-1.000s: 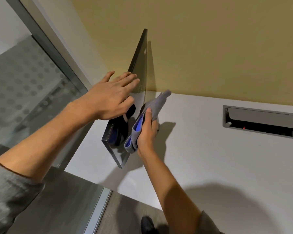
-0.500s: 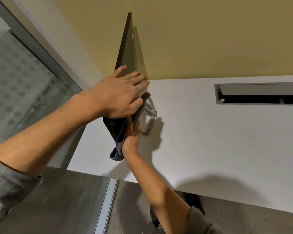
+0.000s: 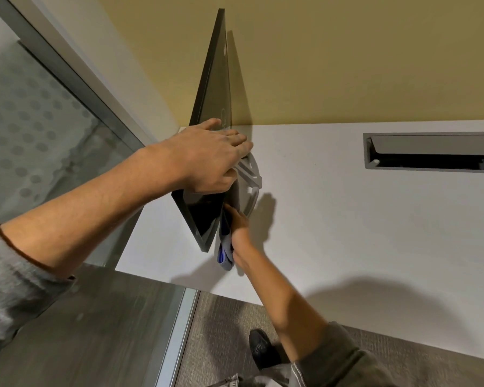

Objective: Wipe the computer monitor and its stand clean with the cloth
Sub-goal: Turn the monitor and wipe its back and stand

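At the far left stands a glass partition (image 3: 34,141) with a frosted dot pattern, framed in grey metal, and below it a wood-grain surface (image 3: 95,325). The left forearm, in a pushed-up grey sleeve (image 3: 9,280), reaches in from that side. The left hand (image 3: 207,160) lies over the top edge of the monitor (image 3: 213,88), fingers curled down over its back and thumb toward the front, so it grips the panel. The monitor is seen almost edge-on from above, its dark screen facing left and its thin frame running away toward the yellow wall (image 3: 347,51). Just right of the left hand's fingers the grey stand (image 3: 252,177) shows, its curved base resting on the white desk (image 3: 375,233). Below the left hand, the right hand (image 3: 239,227) is pushed up behind the monitor's lower edge, pressing the cloth (image 3: 225,252) against the back; a grey and blue fold of the cloth hangs out beside the wrist. The right fingers are mostly hidden behind the panel, so whether they curl round the cloth cannot be told. Well to the right of both hands, a long cable slot (image 3: 430,152) is cut into the desk. Below the right forearm, a dark shoe (image 3: 259,347) stands on the carpet (image 3: 403,364).
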Tool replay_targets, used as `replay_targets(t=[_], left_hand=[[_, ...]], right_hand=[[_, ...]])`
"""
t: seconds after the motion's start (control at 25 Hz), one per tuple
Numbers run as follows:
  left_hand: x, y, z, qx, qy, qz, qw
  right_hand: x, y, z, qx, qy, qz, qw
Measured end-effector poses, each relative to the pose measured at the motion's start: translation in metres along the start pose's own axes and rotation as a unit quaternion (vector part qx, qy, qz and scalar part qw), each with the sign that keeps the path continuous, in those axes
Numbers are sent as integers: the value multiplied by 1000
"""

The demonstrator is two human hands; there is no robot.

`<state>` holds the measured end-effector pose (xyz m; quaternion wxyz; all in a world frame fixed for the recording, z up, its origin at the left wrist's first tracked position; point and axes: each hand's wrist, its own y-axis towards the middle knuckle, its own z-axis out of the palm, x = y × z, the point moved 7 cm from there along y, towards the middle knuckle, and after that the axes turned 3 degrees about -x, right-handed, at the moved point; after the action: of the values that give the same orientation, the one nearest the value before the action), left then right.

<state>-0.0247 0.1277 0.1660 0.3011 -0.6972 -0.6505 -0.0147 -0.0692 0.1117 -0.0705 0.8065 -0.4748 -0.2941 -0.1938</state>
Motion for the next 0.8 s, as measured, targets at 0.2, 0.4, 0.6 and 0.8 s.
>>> replay_targets(t=[0.2,0.4,0.6,0.8], left_hand=[[8,14,8,25,-4,-23,999],[12,22,10,13,7,-31,999],[25,32,5,-6,11,-46,999],[42,37,4,-18,13,-60,998]], right_hand=[[-2,-4,-4,27,-99,80,991],[7,7,-14,88,-268,-7,959],[21,17,-22,125,-344,-103,925],[28,17,-13,140,-430,-135,882]])
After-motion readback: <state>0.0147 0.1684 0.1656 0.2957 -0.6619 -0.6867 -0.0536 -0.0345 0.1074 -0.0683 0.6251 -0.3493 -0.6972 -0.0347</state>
